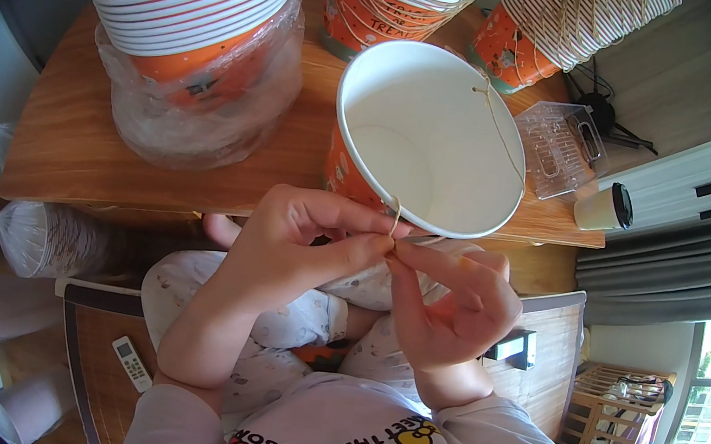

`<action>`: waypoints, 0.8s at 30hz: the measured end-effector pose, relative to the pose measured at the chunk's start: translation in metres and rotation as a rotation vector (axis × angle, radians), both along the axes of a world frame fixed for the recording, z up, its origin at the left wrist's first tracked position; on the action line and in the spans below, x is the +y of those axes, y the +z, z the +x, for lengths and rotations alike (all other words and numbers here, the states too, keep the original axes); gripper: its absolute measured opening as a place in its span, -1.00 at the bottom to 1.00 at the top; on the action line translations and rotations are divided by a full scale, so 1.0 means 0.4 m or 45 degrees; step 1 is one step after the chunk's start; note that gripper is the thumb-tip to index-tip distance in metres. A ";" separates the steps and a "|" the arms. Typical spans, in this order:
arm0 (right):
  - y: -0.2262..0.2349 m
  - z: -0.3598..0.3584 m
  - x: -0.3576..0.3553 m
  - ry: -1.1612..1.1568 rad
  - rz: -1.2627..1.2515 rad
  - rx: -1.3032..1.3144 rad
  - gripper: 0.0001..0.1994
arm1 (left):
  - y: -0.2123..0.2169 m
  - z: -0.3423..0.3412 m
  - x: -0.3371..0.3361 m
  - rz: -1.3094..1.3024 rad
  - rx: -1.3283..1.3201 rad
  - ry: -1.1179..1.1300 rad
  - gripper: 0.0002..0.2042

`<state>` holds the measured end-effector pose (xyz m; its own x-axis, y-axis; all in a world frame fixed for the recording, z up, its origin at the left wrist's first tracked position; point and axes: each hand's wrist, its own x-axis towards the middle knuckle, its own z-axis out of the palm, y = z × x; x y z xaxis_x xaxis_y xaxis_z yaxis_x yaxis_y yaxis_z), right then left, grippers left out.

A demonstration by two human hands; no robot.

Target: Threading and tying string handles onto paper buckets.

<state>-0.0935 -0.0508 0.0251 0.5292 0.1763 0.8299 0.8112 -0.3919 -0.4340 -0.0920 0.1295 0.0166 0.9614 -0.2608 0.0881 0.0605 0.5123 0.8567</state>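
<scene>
A large orange paper bucket [430, 140] with a white inside stands tilted at the table's front edge, its mouth toward me. A thin tan cord [497, 119] runs from a hole in its far rim down along the right inner side. At the near rim, a short loop of cord [395, 213] comes over the edge. My left hand [301, 236] pinches this cord between thumb and forefinger, right beside the rim. Against it, my right hand [454, 304] is closed too, thumb and forefinger meeting at the cord's end. The fingertips partly hide the cord there.
On the wooden table [58, 144] stand a stack of buckets in clear plastic [203, 37] and two corded stacks [401, 4] [557, 30]. A clear plastic basket [561, 148] and a lidded cup [604, 207] are at right. Wrapped stacks [51, 242] and a remote [131, 363] lie lower left.
</scene>
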 end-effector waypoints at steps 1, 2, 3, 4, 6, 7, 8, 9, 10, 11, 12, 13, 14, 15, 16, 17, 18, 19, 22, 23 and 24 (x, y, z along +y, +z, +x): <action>0.007 -0.004 -0.004 -0.011 -0.068 0.044 -0.53 | 0.000 0.002 0.002 -0.019 0.012 -0.005 -0.78; 0.011 -0.006 -0.005 -0.022 -0.136 0.087 -0.52 | -0.002 0.003 0.008 -0.021 0.014 -0.004 -0.78; 0.007 -0.004 -0.004 -0.020 -0.138 0.088 -0.52 | -0.004 0.004 0.016 0.004 -0.036 -0.035 -0.78; 0.005 -0.001 -0.007 0.020 -0.122 0.069 -0.52 | -0.002 0.004 0.018 0.029 -0.088 -0.070 -0.78; 0.012 0.000 -0.010 0.058 -0.107 0.047 -0.51 | -0.003 0.006 0.015 -0.027 -0.086 -0.108 -0.78; 0.016 0.001 -0.008 0.071 -0.138 0.087 -0.51 | -0.006 0.007 0.016 -0.078 -0.079 -0.138 -0.78; 0.018 0.002 -0.007 0.085 -0.169 0.127 -0.52 | -0.007 0.007 0.018 -0.078 -0.078 -0.134 -0.78; 0.012 0.007 -0.002 0.088 -0.169 0.127 -0.52 | -0.007 0.007 0.021 -0.025 -0.039 -0.123 -0.78; 0.005 0.014 0.005 0.134 -0.089 0.076 -0.54 | -0.007 0.007 0.022 0.026 -0.003 -0.117 -0.78; 0.001 0.018 0.009 0.179 -0.009 0.025 -0.55 | -0.004 0.006 0.021 0.026 -0.005 -0.118 -0.78; 0.004 0.018 0.009 0.178 -0.009 0.022 -0.55 | 0.001 0.003 0.019 0.049 -0.007 -0.078 -0.80; 0.006 0.018 0.011 0.158 -0.043 0.014 -0.58 | 0.004 0.000 0.017 0.072 -0.008 -0.036 -0.81; 0.009 0.017 0.013 0.137 -0.076 0.006 -0.60 | 0.006 -0.004 0.012 0.073 -0.008 -0.035 -0.81; 0.009 0.019 0.017 0.139 -0.075 0.006 -0.60 | 0.008 -0.007 0.004 0.058 -0.024 0.069 -0.83; 0.011 0.022 0.021 0.129 -0.056 -0.024 -0.60 | 0.011 -0.011 -0.001 0.041 -0.043 0.170 -0.85; 0.013 0.025 0.023 0.119 -0.038 -0.054 -0.61 | 0.015 -0.015 -0.001 0.041 -0.045 0.167 -0.85; 0.017 0.027 0.023 0.117 -0.038 -0.055 -0.61 | 0.021 -0.021 0.000 0.204 -0.096 0.253 -0.85; 0.021 0.029 0.024 0.072 -0.069 -0.077 -0.63 | 0.023 -0.026 0.001 0.367 -0.144 0.343 -0.84; 0.048 0.029 0.020 -0.006 -0.188 -0.108 -0.67 | 0.020 -0.034 -0.007 0.609 -0.381 0.649 -0.82; 0.058 0.029 0.019 -0.039 -0.276 -0.119 -0.69 | 0.022 -0.034 -0.009 0.610 -0.379 0.654 -0.82; 0.064 0.030 0.020 -0.033 -0.276 -0.119 -0.69 | 0.025 -0.034 -0.009 0.718 -0.540 0.802 -0.80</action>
<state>-0.0814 -0.0428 0.0505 0.4588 0.3427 0.8197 0.8322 -0.4891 -0.2613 -0.1055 0.1257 0.0266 0.8566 0.1848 0.4817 -0.4594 -0.1518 0.8752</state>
